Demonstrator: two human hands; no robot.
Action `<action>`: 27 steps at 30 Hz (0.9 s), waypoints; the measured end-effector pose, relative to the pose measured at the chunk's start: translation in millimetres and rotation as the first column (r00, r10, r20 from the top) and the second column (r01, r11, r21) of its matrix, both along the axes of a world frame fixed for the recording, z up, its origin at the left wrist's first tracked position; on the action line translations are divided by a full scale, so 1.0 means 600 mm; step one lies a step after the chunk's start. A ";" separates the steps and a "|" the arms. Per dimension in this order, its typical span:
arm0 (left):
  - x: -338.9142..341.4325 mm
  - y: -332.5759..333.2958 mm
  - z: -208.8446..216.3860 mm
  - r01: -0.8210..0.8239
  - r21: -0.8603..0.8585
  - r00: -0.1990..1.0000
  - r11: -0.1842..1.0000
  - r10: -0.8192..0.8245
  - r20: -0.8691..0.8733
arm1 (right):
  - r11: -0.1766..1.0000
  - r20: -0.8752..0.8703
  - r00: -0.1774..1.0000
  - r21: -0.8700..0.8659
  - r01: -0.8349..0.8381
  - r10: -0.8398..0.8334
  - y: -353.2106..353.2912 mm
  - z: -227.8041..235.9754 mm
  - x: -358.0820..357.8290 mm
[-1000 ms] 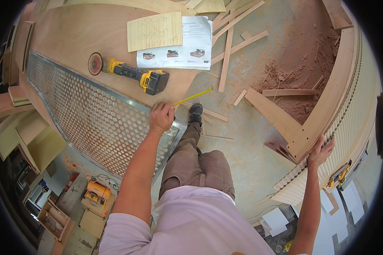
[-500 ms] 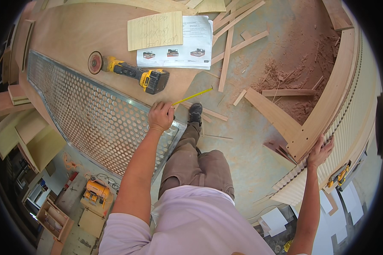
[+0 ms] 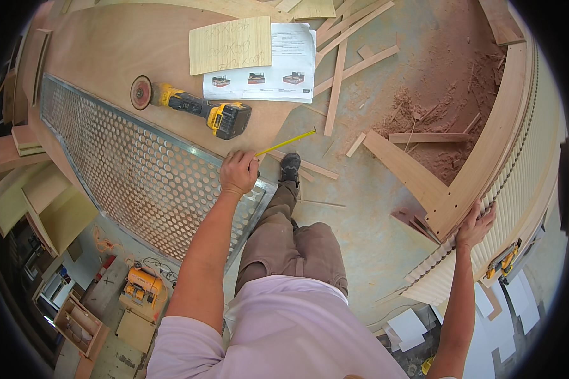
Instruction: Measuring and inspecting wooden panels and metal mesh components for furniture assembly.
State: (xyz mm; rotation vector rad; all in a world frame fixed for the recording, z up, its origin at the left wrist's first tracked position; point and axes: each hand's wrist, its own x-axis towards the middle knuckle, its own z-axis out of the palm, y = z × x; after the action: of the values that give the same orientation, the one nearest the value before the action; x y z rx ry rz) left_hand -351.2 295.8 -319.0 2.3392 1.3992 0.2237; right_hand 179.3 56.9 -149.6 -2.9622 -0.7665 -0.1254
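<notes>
My left hand (image 3: 239, 172) is closed round a tape measure whose case is hidden under the fingers; its yellow blade (image 3: 287, 144) sticks out to the upper right. That hand rests at the near corner of a perforated metal panel (image 3: 152, 151) in a metal frame. On the right, my right hand (image 3: 475, 228) lies with fingers apart against the ribbed side (image 3: 506, 218) of a curved wooden frame (image 3: 480, 170), beside its near corner. A yellow and black cordless angle grinder (image 3: 193, 107) with a round disc lies on a wooden board (image 3: 120, 44) beyond the metal panel.
A thin wood piece with handwriting (image 3: 231, 47) lies over printed sheets (image 3: 297, 69). Loose wooden strips (image 3: 338, 82) and reddish sawdust (image 3: 417, 110) cover parts of the floor. A yellow machine (image 3: 143, 284) stands lower left; white sheets (image 3: 408, 328) lie lower right.
</notes>
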 end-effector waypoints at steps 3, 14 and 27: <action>0.000 0.000 0.001 0.001 -0.002 1.000 1.000 -0.001 -0.002 | 1.000 0.007 1.000 -0.003 0.003 -0.003 0.000 0.000 0.000; 0.000 0.001 0.003 0.024 -0.020 1.000 1.000 -0.024 -0.003 | 0.999 0.013 0.999 0.000 -0.038 0.038 -0.001 0.002 -0.001; 0.000 0.001 0.002 0.009 -0.027 1.000 1.000 -0.009 -0.001 | 1.000 0.014 1.000 0.001 -0.027 0.027 0.004 0.001 -0.003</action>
State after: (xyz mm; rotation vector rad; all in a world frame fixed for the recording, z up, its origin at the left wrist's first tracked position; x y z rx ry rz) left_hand -351.4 296.2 -317.5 2.3242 1.3833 0.1996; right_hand 177.6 59.0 -149.0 -2.9515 -0.8081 -0.1450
